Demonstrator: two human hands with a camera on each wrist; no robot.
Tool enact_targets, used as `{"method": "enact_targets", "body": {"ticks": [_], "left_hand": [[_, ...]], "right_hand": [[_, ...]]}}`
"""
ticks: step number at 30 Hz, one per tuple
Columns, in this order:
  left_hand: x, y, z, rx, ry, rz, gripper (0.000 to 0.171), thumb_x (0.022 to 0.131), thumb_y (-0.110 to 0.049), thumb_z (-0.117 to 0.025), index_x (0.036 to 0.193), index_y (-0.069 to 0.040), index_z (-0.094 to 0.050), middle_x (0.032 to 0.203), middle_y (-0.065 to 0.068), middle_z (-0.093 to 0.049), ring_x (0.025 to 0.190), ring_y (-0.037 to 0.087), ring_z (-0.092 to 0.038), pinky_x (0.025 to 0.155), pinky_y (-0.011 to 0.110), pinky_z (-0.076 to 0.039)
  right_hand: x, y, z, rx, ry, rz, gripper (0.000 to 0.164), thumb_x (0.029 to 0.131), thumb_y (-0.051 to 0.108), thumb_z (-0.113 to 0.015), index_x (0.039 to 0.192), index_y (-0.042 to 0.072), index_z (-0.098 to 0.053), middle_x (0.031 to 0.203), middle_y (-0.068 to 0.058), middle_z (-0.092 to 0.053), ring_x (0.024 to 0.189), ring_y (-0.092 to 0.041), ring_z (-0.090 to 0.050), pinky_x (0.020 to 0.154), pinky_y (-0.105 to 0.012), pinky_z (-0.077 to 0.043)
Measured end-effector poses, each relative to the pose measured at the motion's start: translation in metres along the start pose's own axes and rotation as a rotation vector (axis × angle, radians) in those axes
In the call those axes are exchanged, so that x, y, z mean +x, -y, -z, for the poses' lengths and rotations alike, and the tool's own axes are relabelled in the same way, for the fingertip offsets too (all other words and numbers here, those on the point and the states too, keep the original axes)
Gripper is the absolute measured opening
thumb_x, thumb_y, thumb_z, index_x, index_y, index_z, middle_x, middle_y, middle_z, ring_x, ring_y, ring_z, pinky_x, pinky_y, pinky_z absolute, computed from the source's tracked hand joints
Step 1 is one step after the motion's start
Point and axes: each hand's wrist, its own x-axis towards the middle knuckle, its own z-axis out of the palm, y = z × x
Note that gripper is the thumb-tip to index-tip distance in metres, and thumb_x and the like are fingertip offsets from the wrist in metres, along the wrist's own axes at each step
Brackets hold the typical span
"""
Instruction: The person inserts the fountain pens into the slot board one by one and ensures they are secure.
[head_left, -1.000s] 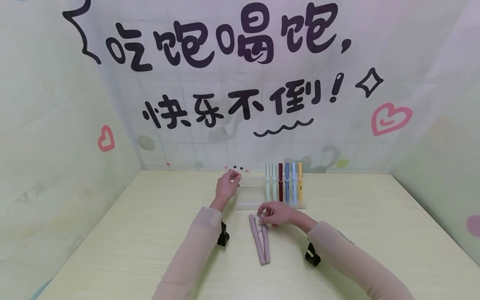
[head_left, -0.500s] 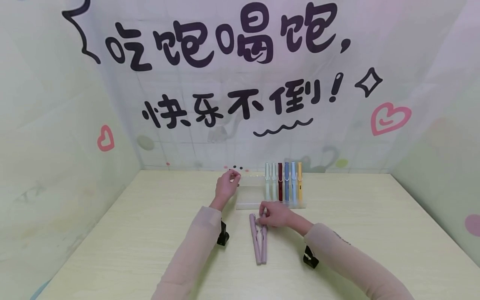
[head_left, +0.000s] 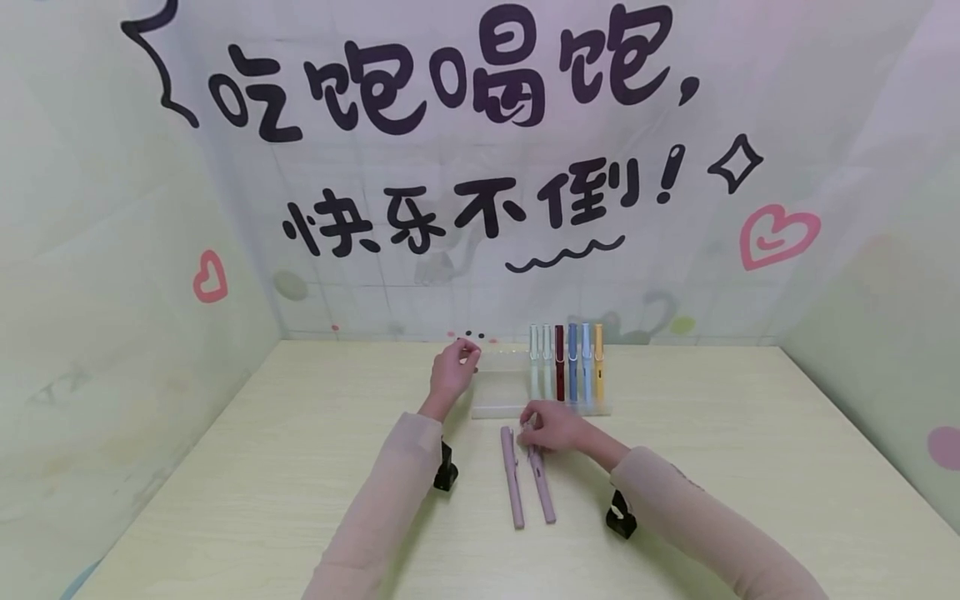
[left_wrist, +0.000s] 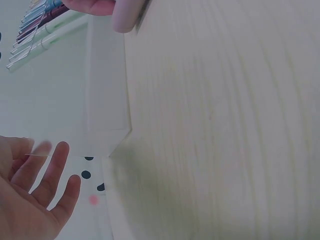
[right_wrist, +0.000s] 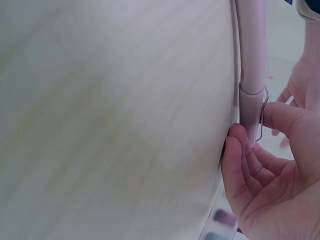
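Note:
My left hand (head_left: 452, 371) pinches the left edge of a clear plastic pen stand (head_left: 498, 412) between thumb and index finger; its other fingers are spread in the left wrist view. With the fingertips of my right hand (head_left: 555, 427) I grip the cap end of a light purple pen (head_left: 543, 492), which lies on the table in front of the stand. In the right wrist view, the thumb is against the metal clip of that pen (right_wrist: 252, 55). Another light purple pen (head_left: 512, 479) lies just left of it, apart from it.
Several pens stand in a row in the stand's right part: pale green ones, a dark red pen (head_left: 559, 367), blue ones and a yellow pen (head_left: 599, 367). The wooden table (head_left: 300, 467) meets a printed cloth backdrop (head_left: 390, 308) behind the stand.
The right-hand purple pen's near end has swung to the right, so the two purple pens now lie apart. My right hand has shifted only slightly; my left hand keeps its place.

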Motion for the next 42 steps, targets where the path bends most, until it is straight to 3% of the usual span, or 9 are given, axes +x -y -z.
{"method": "enact_targets", "body": {"ticks": [8, 18, 22, 25, 31, 37, 42], "left_hand": [[0.0, 0.001, -0.001, 0.013, 0.008, 0.007, 0.016, 0.09, -0.016, -0.051, 0.098, -0.004, -0.058, 0.103, 0.014, -0.061, 0.077, 0.021, -0.062, 0.07, 0.034, -0.046], [0.0, 0.0, 0.0, -0.001, 0.001, -0.008, 0.015, 0.09, -0.015, -0.051, 0.097, -0.003, -0.058, 0.101, 0.014, -0.062, 0.077, 0.023, -0.062, 0.07, 0.034, -0.046], [0.0, 0.001, 0.0, 0.001, -0.001, -0.005, 0.016, 0.09, -0.016, -0.051, 0.097, -0.003, -0.058, 0.102, 0.014, -0.062, 0.077, 0.024, -0.063, 0.07, 0.034, -0.046], [0.001, 0.001, -0.001, 0.003, 0.001, -0.003, 0.016, 0.09, -0.016, -0.052, 0.098, -0.004, -0.058, 0.102, 0.014, -0.062, 0.078, 0.023, -0.062, 0.07, 0.034, -0.046], [0.001, 0.002, 0.0, 0.005, 0.003, -0.004, 0.016, 0.09, -0.016, -0.051, 0.098, -0.004, -0.058, 0.102, 0.014, -0.062, 0.077, 0.022, -0.062, 0.07, 0.034, -0.046], [0.0, 0.002, 0.0, -0.001, 0.005, 0.001, 0.016, 0.09, -0.017, -0.051, 0.097, -0.004, -0.057, 0.101, 0.013, -0.062, 0.077, 0.023, -0.063, 0.07, 0.034, -0.046], [-0.001, 0.0, 0.001, -0.005, 0.005, 0.004, 0.016, 0.09, -0.017, -0.051, 0.097, -0.004, -0.057, 0.101, 0.013, -0.062, 0.078, 0.024, -0.063, 0.071, 0.034, -0.047]], "right_hand": [[-0.001, -0.008, 0.003, 0.075, -0.007, 0.032, 0.018, 0.081, 0.015, -0.062, 0.096, 0.006, -0.059, 0.068, 0.001, -0.055, 0.054, -0.012, -0.052, 0.049, -0.026, -0.044], [-0.002, -0.006, 0.016, 0.245, -0.055, 0.082, 0.03, 0.084, 0.012, -0.059, 0.108, -0.003, -0.052, 0.076, -0.005, -0.055, 0.063, -0.024, -0.053, 0.05, -0.025, -0.043], [-0.002, 0.001, 0.024, 0.306, -0.085, 0.123, 0.028, 0.085, 0.005, -0.057, 0.11, -0.005, -0.05, 0.078, -0.009, -0.055, 0.065, -0.035, -0.052, 0.05, -0.025, -0.042], [-0.006, 0.015, 0.032, 0.342, -0.108, 0.122, 0.027, 0.085, 0.003, -0.056, 0.11, -0.005, -0.05, 0.079, -0.012, -0.054, 0.061, -0.031, -0.051, 0.051, -0.027, -0.042], [-0.011, 0.036, 0.048, 0.343, -0.195, 0.072, 0.026, 0.085, 0.006, -0.056, 0.109, -0.003, -0.051, 0.08, -0.012, -0.054, 0.057, -0.017, -0.046, 0.049, -0.025, -0.039], [-0.004, 0.035, 0.054, 0.365, -0.279, 0.062, 0.027, 0.086, 0.008, -0.056, 0.111, -0.001, -0.051, 0.082, -0.015, -0.054, 0.06, -0.029, -0.049, 0.052, -0.028, -0.041], [-0.001, 0.04, 0.06, 0.348, -0.341, 0.048, 0.03, 0.087, 0.011, -0.056, 0.113, 0.0, -0.05, 0.085, -0.015, -0.053, 0.061, -0.027, -0.049, 0.054, -0.032, -0.044]]}}
